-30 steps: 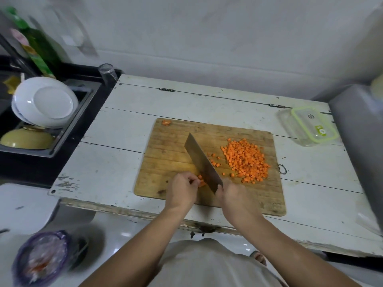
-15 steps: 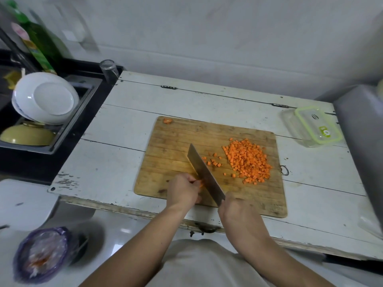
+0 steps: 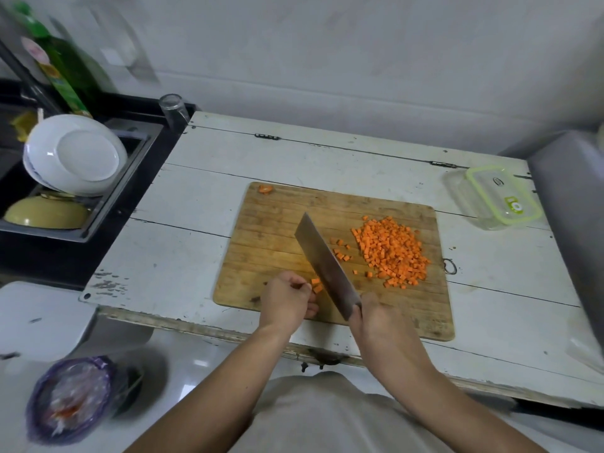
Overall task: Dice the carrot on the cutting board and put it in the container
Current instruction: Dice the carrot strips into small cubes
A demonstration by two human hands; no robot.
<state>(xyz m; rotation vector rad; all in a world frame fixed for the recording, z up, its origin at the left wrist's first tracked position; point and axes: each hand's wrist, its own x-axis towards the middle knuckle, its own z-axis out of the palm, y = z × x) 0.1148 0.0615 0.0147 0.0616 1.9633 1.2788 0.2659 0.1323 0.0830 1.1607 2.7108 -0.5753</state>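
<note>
Carrot: a last short piece (image 3: 316, 285) lies near the front edge of the cutting board (image 3: 271, 243), pinned under curled fingertips and touching the blade's left face.
Diced carrot: a heap of small cubes (image 3: 392, 251) sits on the right half of the board, with a few strays between heap and blade; one odd end piece (image 3: 265, 189) rests at the far left corner.
Left hand: the left hand (image 3: 287, 300) is knuckles up, fingers tucked under and pinching the carrot piece against the board; its forearm comes in from the lower left.
Right hand: the right hand (image 3: 376, 322) is wrapped round the handle of the cleaver (image 3: 327, 268), which hides the handle; the blade slants away up and left, and whether its edge touches the wood I cannot tell.
Container: the clear box with a green-rimmed lid (image 3: 501, 194) stands at the far right of the desk (image 3: 183, 256), well apart from the board, beside a grey upright surface.
Open room: bare white planks lie left of the board and behind it; the board's front edge is close to the desk's front edge.
Left of desk: a sink holds a white plate (image 3: 75, 155) tilted over a yellow bowl (image 3: 45, 212).
</note>
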